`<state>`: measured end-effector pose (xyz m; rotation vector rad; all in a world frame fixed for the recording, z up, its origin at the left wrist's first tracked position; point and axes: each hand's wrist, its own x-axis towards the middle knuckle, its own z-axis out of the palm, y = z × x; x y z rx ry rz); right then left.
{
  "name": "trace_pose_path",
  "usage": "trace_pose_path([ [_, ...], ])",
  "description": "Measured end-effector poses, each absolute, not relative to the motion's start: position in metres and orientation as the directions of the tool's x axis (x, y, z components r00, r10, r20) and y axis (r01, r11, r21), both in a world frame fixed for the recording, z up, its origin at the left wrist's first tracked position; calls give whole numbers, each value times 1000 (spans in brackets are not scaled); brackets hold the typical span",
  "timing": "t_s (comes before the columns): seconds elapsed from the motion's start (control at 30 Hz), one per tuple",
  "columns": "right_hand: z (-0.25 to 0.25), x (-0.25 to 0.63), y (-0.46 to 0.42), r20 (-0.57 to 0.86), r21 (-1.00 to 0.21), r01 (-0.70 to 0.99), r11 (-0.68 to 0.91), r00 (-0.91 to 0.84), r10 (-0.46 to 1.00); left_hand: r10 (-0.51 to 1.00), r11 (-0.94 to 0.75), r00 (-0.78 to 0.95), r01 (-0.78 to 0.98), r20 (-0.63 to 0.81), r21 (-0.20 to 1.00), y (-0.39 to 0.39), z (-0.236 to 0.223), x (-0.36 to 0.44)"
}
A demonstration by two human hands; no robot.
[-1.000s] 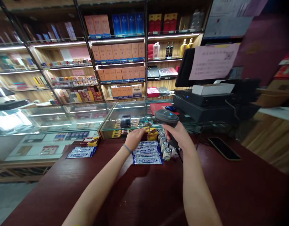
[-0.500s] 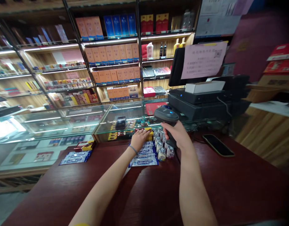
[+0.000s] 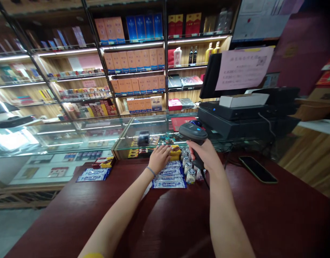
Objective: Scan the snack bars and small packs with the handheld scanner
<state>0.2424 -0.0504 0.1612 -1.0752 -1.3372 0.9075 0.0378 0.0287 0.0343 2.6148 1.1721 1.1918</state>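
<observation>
My right hand [image 3: 204, 154] is wrapped around the handle of a dark grey barcode scanner [image 3: 193, 132], held above small clear jars [image 3: 191, 176] with silver lids. My left hand [image 3: 159, 158] lies palm down with its fingers stretched out, just left of a stack of yellow packets [image 3: 175, 152]. Whether its fingertips touch anything underneath is hidden. Below it, several blue-and-white packets [image 3: 169, 184] lie in an overlapping row on the dark red counter [image 3: 165, 222].
More blue-and-white packets [image 3: 92, 175] and red and yellow packets [image 3: 103, 162] lie at the left. A phone [image 3: 257, 169] rests on the right. Behind stand a glass display case [image 3: 122, 138], a monitor with a pink paper sheet [image 3: 242, 68], and shelves of boxed goods [image 3: 135, 61].
The camera view has swung slightly left, so the scene sits further right. My left hand has drawn a little left from the yellow packets. My right hand still holds the scanner.
</observation>
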Motion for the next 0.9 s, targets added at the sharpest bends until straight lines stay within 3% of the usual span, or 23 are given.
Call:
trace_pose_path([
  [0.23,151,198,-45,257,-960,113,255,9,966,692,-579,227,742,685,338,9,37,-51],
  [0.47,126,144,-42,286,-899,321,299,-88,954,710,-355,130,915,692,193,-9,19,-153],
  [0.73,82,86,-46,322,-827,420,373,-191,927,789,-117,-27,974,614,193,-20,-11,-230],
  [0.9,58,63,-52,203,-786,523,330,-285,937,830,57,-154,979,536,194,-18,-26,-245],
])
